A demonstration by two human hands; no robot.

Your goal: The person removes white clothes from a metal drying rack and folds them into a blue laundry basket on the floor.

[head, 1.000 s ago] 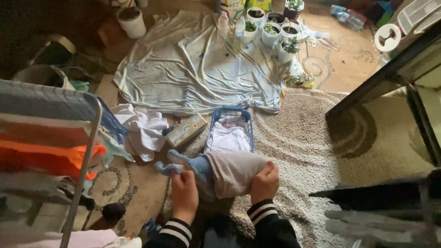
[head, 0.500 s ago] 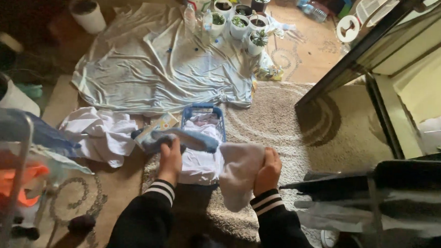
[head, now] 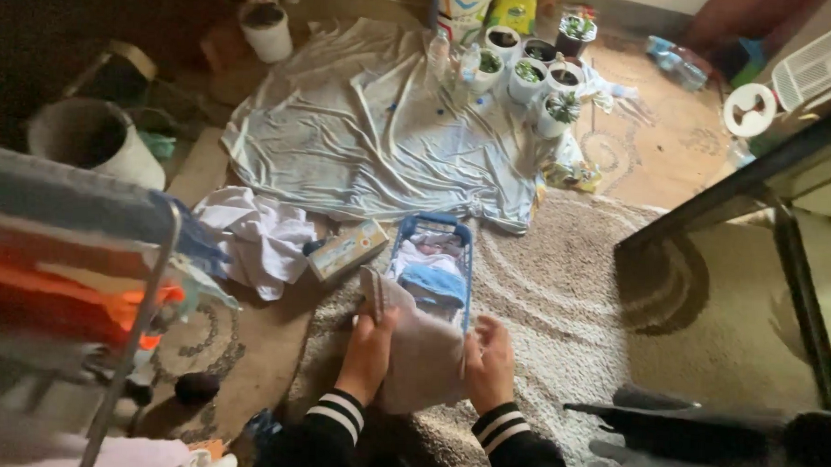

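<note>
Both my hands hold a pale grey-beige cloth (head: 421,353) in front of me, just above the shaggy rug (head: 562,296). My left hand (head: 369,353) grips its left edge and my right hand (head: 488,361) grips its right edge. Both sleeves are black with white stripes. Just beyond the cloth stands a small blue basket (head: 465,264) holding folded clothes, a light blue piece (head: 434,283) on top. A small cardboard box (head: 347,249) lies left of the basket.
A crumpled white garment (head: 258,236) lies at the left beside a drying rack (head: 87,275) hung with clothes. A pale sheet (head: 382,139) is spread on the floor beyond, with potted plants (head: 534,75) at its far edge. A glass table (head: 789,231) stands at the right.
The light blue piece left my left hand and now lies in the basket. Both hands have come together on the grey-beige cloth, held flat between them. The view shifted left.
</note>
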